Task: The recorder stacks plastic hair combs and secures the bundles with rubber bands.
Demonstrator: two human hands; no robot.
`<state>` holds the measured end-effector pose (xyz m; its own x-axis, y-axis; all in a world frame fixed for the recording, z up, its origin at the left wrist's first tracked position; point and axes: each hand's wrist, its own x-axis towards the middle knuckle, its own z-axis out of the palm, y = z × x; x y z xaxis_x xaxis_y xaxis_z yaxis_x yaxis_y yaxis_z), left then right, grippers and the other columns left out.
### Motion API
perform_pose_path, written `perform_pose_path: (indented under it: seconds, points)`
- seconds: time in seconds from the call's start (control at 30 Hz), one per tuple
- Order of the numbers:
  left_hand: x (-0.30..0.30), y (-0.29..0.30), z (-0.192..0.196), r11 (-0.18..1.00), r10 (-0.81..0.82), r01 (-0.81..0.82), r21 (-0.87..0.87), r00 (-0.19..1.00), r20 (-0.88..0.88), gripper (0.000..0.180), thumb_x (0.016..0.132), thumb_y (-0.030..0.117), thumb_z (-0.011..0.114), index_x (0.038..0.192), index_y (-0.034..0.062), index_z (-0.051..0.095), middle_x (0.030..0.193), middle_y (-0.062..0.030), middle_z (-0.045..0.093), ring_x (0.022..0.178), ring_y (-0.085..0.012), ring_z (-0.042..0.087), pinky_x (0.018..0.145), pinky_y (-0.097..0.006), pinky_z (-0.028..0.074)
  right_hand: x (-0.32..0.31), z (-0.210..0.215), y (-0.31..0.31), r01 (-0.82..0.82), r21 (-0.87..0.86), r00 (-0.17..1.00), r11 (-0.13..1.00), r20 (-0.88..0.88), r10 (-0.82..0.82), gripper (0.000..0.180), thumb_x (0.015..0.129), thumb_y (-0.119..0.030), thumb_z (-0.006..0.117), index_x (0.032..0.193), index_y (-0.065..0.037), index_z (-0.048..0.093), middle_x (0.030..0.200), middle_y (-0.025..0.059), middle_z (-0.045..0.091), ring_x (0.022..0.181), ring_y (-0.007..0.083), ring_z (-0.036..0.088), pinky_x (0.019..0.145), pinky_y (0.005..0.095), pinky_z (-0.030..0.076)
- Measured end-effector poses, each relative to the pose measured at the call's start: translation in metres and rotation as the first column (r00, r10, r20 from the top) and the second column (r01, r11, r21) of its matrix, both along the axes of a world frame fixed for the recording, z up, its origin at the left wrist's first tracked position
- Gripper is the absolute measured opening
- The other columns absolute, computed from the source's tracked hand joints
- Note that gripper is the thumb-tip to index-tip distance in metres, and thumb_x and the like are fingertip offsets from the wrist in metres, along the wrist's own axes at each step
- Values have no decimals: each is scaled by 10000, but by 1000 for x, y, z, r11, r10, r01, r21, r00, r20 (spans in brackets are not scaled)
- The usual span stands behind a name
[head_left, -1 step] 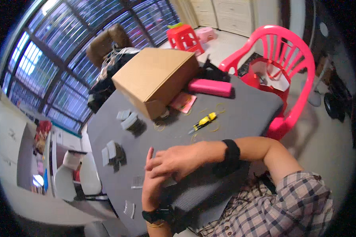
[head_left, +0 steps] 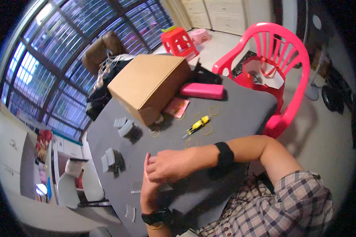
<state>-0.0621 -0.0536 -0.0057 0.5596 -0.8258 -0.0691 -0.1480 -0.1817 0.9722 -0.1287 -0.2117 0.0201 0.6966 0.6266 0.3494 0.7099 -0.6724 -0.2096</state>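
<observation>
My right hand [head_left: 173, 164] lies across my left hand [head_left: 149, 190] above the grey table, its fingers bent over it. Most of the left fingers are hidden beneath; one reddish fingertip sticks up at the far edge, and I cannot tell whose it is. Beside the left wrist lie a clear comb [head_left: 136, 187] and a second clear comb [head_left: 130, 213]. Beyond the hands rests a yellow and black tool with a narrow grey tip [head_left: 197, 126], with thin rubber bands [head_left: 208, 129] around it. Two groups of translucent pieces [head_left: 125, 128] [head_left: 110, 158] stand at the left.
A brown cardboard box [head_left: 148, 81] stands at the table's far side, next to a pink case [head_left: 202, 91] and a red-pink packet [head_left: 177, 108]. A pink plastic chair [head_left: 300, 91] with a bag [head_left: 267, 75] on it is at the right. White chairs [head_left: 69, 189] stand left.
The view has shifted slightly, so the far things on the table sit further left and lower. My right fingers lie closer together over my left hand.
</observation>
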Motion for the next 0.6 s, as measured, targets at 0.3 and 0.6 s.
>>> perform_pose_path:
  seconds: [0.3,0.6]
  points:
    - [-40,-15,11,964,245,-264,-22,922,-300,710,707,146,623,1312,37,268,1083,-107,507,1032,-199,476,822,-310,406,-67,16,-94,303,362,938,882,50,-343,461,622,-270,687,989,-54,512,967,131,528,887,294,540,740,389,450]
    - [-142,-96,9,880,-475,267,393,462,749,852,578,364,747,1280,93,348,1303,-206,314,1206,-370,304,964,-470,265,-214,-35,-339,945,324,135,43,-266,-955,450,557,-344,685,847,-28,548,788,131,578,744,246,574,650,340,441]
